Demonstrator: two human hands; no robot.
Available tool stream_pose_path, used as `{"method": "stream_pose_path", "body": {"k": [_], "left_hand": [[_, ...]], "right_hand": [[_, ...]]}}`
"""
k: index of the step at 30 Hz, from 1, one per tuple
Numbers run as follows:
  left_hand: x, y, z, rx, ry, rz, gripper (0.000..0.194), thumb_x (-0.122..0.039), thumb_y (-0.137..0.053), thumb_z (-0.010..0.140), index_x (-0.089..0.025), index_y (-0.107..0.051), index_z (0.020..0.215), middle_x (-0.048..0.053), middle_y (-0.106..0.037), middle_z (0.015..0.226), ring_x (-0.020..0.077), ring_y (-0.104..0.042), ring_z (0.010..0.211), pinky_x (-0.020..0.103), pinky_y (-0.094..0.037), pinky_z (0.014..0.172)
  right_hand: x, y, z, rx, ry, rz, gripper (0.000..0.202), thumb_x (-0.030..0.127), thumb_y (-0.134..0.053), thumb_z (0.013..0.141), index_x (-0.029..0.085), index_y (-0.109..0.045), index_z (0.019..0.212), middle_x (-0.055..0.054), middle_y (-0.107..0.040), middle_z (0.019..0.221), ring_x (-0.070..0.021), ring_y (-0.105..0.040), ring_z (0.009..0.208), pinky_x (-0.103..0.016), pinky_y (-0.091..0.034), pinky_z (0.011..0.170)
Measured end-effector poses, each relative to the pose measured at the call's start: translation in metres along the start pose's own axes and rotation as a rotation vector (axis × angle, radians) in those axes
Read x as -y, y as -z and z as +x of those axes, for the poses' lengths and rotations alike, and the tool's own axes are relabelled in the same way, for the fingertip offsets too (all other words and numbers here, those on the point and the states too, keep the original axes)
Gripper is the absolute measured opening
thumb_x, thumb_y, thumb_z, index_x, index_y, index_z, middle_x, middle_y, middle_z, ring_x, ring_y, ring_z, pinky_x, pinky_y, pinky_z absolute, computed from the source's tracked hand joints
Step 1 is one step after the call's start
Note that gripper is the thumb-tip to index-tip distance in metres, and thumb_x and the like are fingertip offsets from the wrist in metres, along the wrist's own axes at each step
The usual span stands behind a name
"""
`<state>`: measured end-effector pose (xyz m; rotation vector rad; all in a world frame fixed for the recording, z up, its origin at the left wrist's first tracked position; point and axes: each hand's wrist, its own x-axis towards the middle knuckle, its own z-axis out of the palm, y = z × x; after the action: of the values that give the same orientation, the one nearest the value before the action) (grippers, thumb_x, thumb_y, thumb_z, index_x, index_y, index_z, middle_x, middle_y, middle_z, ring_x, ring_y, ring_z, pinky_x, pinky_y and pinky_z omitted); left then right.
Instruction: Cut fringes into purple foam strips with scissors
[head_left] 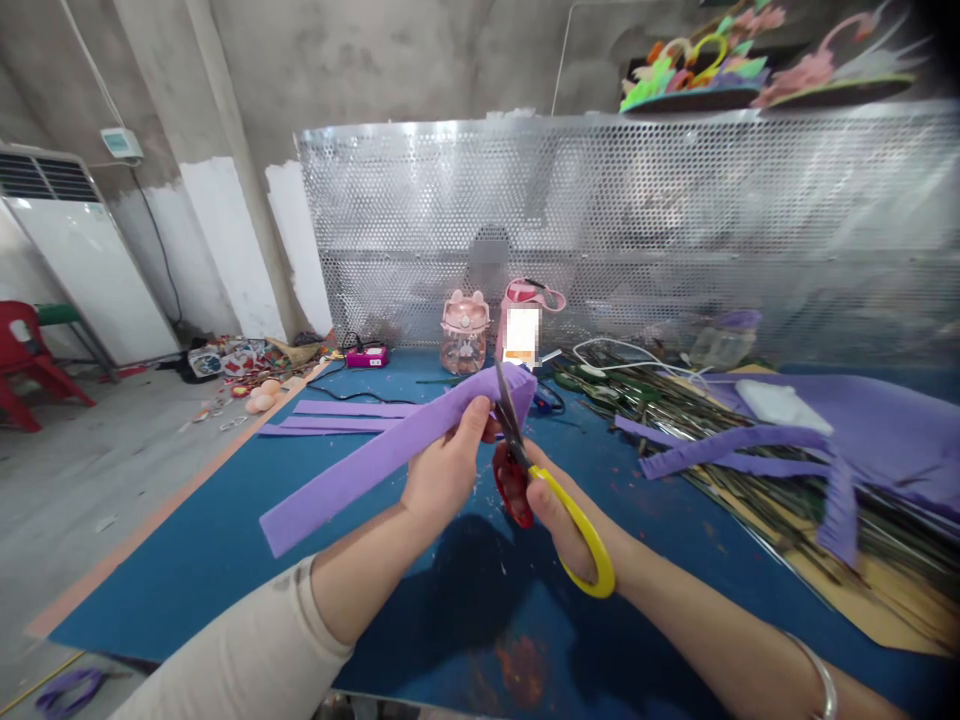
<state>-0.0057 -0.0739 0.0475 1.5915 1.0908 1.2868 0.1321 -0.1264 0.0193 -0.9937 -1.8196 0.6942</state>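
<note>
A long purple strip (337,490) of soft, felt-like material slants across the middle, pinched between the thumb and fingers of my left hand (444,462). Its far end folds over beyond my thumb. In my right hand (559,520) is a pair of scissors (574,525) with yellow and red handles; my thumb goes through the yellow loop. The blades are parted and point up at the strip's far end, right beside my left thumb. Whether they touch the material I cannot tell. Several flat purple strips (337,417) lie on the table behind my left hand.
On the blue table (247,530) stand a pink clear bottle (465,335) and a magenta power socket (366,357). At right, dark stems (712,450) lie under curled purple strips (739,445) and a purple sheet (877,420). A perforated metal panel (405,220) closes off the back.
</note>
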Motion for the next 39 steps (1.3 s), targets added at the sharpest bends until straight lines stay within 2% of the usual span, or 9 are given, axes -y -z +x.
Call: {"method": "stream_pose_path", "body": {"k": [2,7,12,20,26,32,39], "left_hand": [[-0.0003,0.0007,-0.0009,0.002,0.002,0.041,0.046,-0.057,-0.042,0.083,-0.021,-0.068,0.072,0.004,-0.071,0.075,0.0215,-0.065,0.079,0.032,-0.045,0.080],[-0.0014,0.0008,-0.0045,0.015,-0.029,0.133,0.043,-0.056,-0.043,0.082,-0.023,-0.070,0.078,0.003,-0.071,0.081,0.0230,-0.063,0.086,0.034,-0.043,0.086],[-0.0042,0.0013,-0.0063,0.053,-0.025,0.157,0.043,-0.055,-0.040,0.084,-0.024,-0.069,0.073,0.003,-0.070,0.080,0.0230,-0.063,0.086,0.036,-0.041,0.088],[-0.0029,0.0023,-0.0041,0.038,-0.026,0.130,0.045,-0.056,-0.041,0.083,-0.023,-0.071,0.083,0.005,-0.071,0.084,0.0244,-0.062,0.089,0.035,-0.042,0.085],[-0.0001,0.0006,-0.0026,0.038,-0.004,0.062,0.044,-0.055,-0.043,0.082,-0.021,-0.067,0.069,0.003,-0.070,0.073,0.0212,-0.063,0.078,0.032,-0.044,0.080],[-0.0031,-0.0013,-0.0012,0.018,-0.036,-0.105,0.035,-0.044,-0.048,0.081,-0.017,-0.063,0.064,0.004,-0.066,0.065,0.0177,-0.062,0.070,0.028,-0.046,0.071],[-0.0026,-0.0005,0.0008,0.018,0.020,-0.090,0.034,-0.046,-0.049,0.080,-0.018,-0.065,0.069,0.004,-0.068,0.068,0.0175,-0.062,0.072,0.029,-0.045,0.072]], "right_hand": [[0.0008,0.0009,0.0002,-0.004,0.000,-0.008,0.060,0.065,-0.027,0.088,0.019,-0.043,0.122,-0.007,-0.053,0.091,-0.0210,-0.048,0.078,-0.033,-0.042,0.074],[0.0008,0.0013,-0.0001,-0.069,-0.042,-0.036,0.055,0.066,-0.029,0.087,0.019,-0.051,0.104,-0.005,-0.051,0.082,-0.0190,-0.045,0.070,-0.030,-0.041,0.064],[0.0013,-0.0001,-0.0003,-0.086,-0.096,0.099,0.055,0.069,-0.033,0.084,0.018,-0.050,0.095,0.002,-0.041,0.066,-0.0137,-0.037,0.057,-0.027,-0.035,0.052],[-0.0012,-0.0016,-0.0012,-0.094,-0.196,0.219,0.053,0.069,-0.042,0.080,0.018,-0.050,0.092,0.007,-0.028,0.057,-0.0087,-0.026,0.045,-0.024,-0.026,0.041],[0.0001,-0.0021,-0.0006,-0.113,-0.244,0.249,0.049,0.066,-0.046,0.081,0.018,-0.050,0.088,0.007,-0.029,0.055,-0.0072,-0.025,0.042,-0.022,-0.022,0.037],[0.0019,0.0001,0.0011,-0.139,-0.274,0.224,0.046,0.065,-0.047,0.081,0.019,-0.048,0.085,0.007,-0.033,0.054,-0.0073,-0.027,0.042,-0.021,-0.021,0.036],[-0.0023,-0.0003,0.0019,-0.122,-0.258,0.266,0.046,0.064,-0.045,0.083,0.019,-0.047,0.090,0.008,-0.031,0.055,-0.0073,-0.026,0.041,-0.021,-0.024,0.036]]}}
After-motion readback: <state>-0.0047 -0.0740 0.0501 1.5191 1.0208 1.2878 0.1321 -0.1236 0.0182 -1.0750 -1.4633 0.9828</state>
